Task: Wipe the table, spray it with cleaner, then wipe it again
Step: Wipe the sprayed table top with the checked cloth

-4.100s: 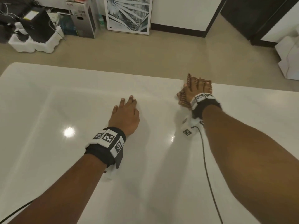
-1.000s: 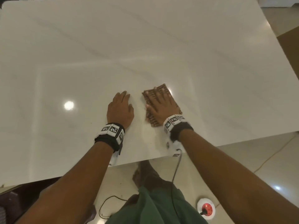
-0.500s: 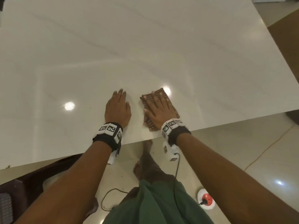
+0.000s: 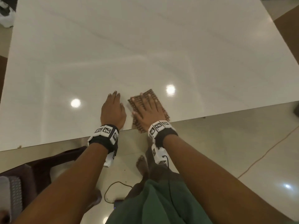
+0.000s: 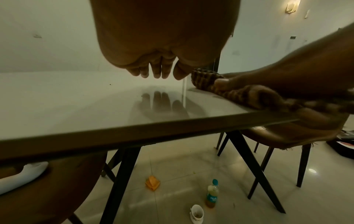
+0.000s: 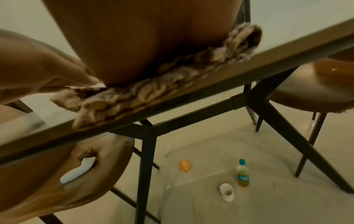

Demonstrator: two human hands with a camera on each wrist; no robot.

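A brown checked cloth (image 4: 161,105) lies at the near edge of the white glossy table (image 4: 145,46), and its near end overhangs that edge (image 6: 134,97). My right hand (image 4: 148,109) lies flat on the cloth with straight, spread fingers, pressing it down. Just left of it my left hand (image 4: 113,109) rests palm down on the bare tabletop, fingers straight and together. In the left wrist view the left fingers (image 5: 153,72) touch the surface beside the cloth (image 5: 239,94). No spray cleaner shows on the table.
Brown chairs (image 6: 316,87) stand tucked under the table, one with a white object (image 6: 78,172) on its seat. On the floor below lie a bottle (image 6: 242,174), a white cup (image 6: 227,192) and an orange cloth (image 6: 185,165). A cable (image 4: 113,191) runs by my feet.
Both hands have slid toward the near edge of the table, the right one dragging the cloth until it overhangs the edge. Four seconds ago the cloth was at the far edge.
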